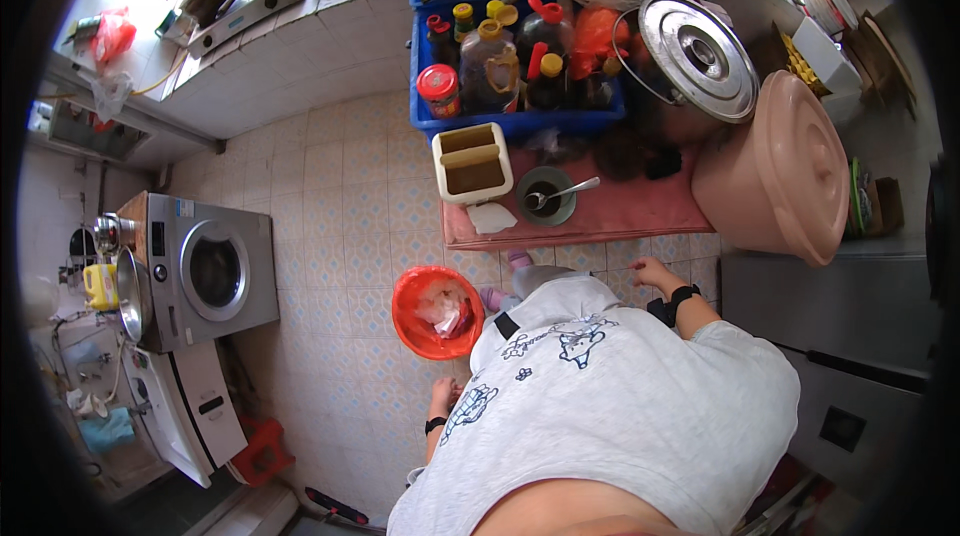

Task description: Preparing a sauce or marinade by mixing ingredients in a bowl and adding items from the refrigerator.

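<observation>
My left hand (446, 392) hangs low beside my shirt, just below the orange-lined bin (406, 311), with its fingers partly hidden by the cloth. My right hand (652, 271) is held out at my other side, just off the front edge of a red-covered low table (622, 213). Its fingers are apart and nothing shows in them. On that table a grey-green bowl (568, 212) holds dark liquid, and a metal spoon (581, 187) rests in it. Left of the bowl stand a cream two-compartment container (436, 165) and a crumpled white tissue (491, 219).
A blue crate (517, 123) of sauce bottles and jars stands behind the bowl. Right of it are a lidded metal pot (701, 48) and a pink lidded bucket (757, 183). A washing machine (259, 258) is at left, a grey fridge (817, 296) at right.
</observation>
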`<state>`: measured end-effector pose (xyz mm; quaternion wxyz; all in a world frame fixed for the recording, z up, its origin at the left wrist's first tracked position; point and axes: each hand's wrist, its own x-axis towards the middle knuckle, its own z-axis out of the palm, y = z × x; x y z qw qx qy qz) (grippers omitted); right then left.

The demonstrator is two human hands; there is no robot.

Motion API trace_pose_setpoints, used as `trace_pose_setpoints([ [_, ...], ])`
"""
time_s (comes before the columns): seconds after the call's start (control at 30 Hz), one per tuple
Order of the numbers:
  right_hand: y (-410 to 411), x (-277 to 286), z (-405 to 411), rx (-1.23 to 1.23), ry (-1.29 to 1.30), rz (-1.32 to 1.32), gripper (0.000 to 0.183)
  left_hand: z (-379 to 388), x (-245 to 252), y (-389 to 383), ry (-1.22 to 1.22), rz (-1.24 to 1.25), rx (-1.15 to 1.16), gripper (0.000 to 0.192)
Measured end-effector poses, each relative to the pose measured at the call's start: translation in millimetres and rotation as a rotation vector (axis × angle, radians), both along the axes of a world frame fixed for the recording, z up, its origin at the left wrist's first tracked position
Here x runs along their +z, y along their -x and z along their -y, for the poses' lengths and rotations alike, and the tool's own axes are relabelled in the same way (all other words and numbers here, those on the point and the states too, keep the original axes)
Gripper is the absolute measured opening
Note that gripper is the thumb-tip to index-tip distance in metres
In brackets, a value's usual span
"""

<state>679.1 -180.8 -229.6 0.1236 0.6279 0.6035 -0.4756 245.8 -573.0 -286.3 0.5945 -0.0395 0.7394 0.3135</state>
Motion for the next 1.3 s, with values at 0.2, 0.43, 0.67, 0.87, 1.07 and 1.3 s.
trace_pose_setpoints([
  [0.2,6.6,-10.4,-26.9,-0.335,0.241,-0.081,0.041,13.5,-77.5,27.4,-0.098,-0.034,-0.020,0.014],
  [0.43,-12.5,-29.5,-30.2,-0.312,0.206,-0.016,0.037,-113.3,59.4,13.9,-0.114,-0.178,-0.018,0.014],
  [0.67,-19.5,-38.0,-16.5,-0.191,0.075,0.076,0.049,-123.6,44.5,46.5,-0.009,-0.212,-0.356,0.017],
  [0.87,-25.3,-45.9,49.3,-0.561,0.188,-0.076,0.039,-159.1,49.2,100.4,0.016,-0.084,-0.444,0.017],
  [1.07,29.6,-1.3,96.5,-0.577,0.201,0.026,0.032,-173.7,27.0,162.6,-0.057,-0.113,-0.451,0.017],
  [1.3,95.5,-47.3,134.1,-0.779,0.103,0.011,0.036,-115.6,13.9,264.7,-0.120,-0.071,-0.473,0.016],
])
